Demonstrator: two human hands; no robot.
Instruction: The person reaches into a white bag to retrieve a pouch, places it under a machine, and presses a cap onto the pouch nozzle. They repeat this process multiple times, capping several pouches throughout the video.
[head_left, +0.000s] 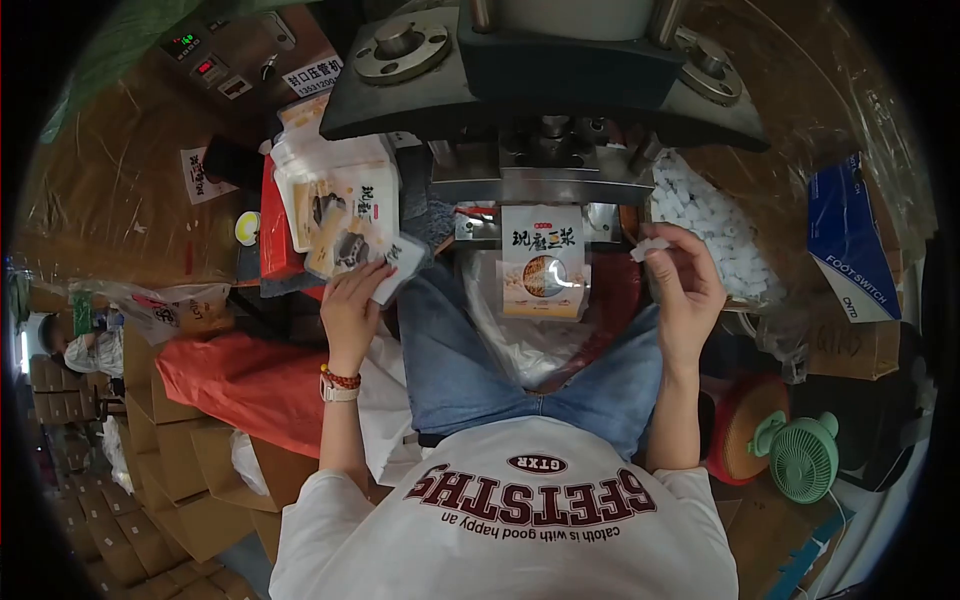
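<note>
My left hand, with a watch and beaded bracelet at its wrist, grips a printed pouch at the near end of the pouch stack. Between the thumb and fingers of my right hand is a small white plastic spout; its exact shape is partly covered. Another printed pouch, with a bowl picture on it, hangs upright in front of the press machine, its top edge at the metal jaw. Right of the machine lies a heap of white spouts.
A control box with lit displays stands at the upper left. A blue foot-switch box is at the right, above a green fan. Clear plastic hangs between my knees. Cardboard boxes lie at the lower left.
</note>
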